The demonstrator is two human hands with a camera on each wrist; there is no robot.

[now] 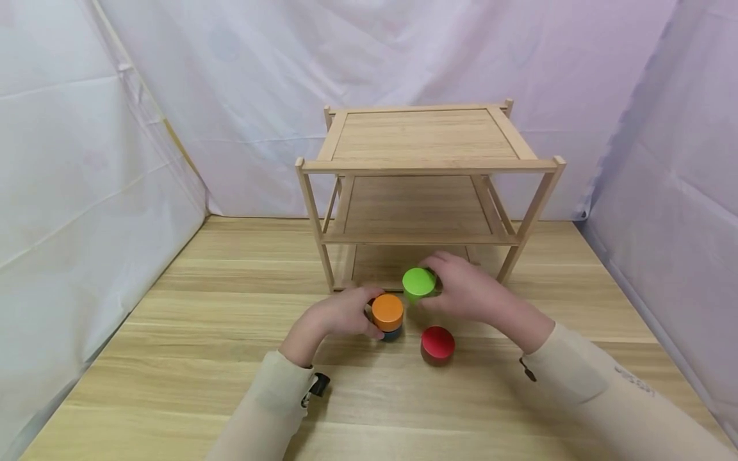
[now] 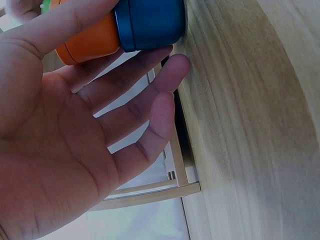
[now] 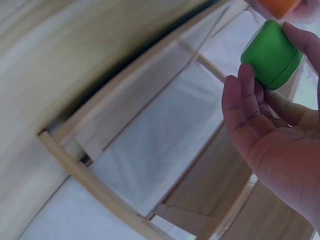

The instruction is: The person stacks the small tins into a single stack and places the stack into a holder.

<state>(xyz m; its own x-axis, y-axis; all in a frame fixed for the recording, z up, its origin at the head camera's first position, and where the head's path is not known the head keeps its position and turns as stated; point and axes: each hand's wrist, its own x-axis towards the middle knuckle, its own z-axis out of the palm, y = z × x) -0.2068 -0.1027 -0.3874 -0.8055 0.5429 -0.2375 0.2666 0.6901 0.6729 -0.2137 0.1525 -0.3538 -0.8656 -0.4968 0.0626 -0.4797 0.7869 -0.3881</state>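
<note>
An orange canister (image 1: 387, 310), small and round, stands on top of a blue canister (image 2: 152, 24) on the table. My left hand (image 1: 348, 312) grips the orange one between thumb and forefinger, the other fingers spread loosely beside the blue one. With its fingers and thumb, my right hand (image 1: 464, 289) holds a green canister (image 3: 272, 55), lifted off the table just right of the stack. A red canister (image 1: 437, 346) stands on the table nearer to me, touched by neither hand.
Behind the hands stands a three-tier wooden rack (image 1: 426, 166), its lowest shelf (image 1: 386, 266) just beyond my fingers. White cloth (image 1: 259, 77) hangs at the back and both sides of the wooden table (image 1: 219, 339).
</note>
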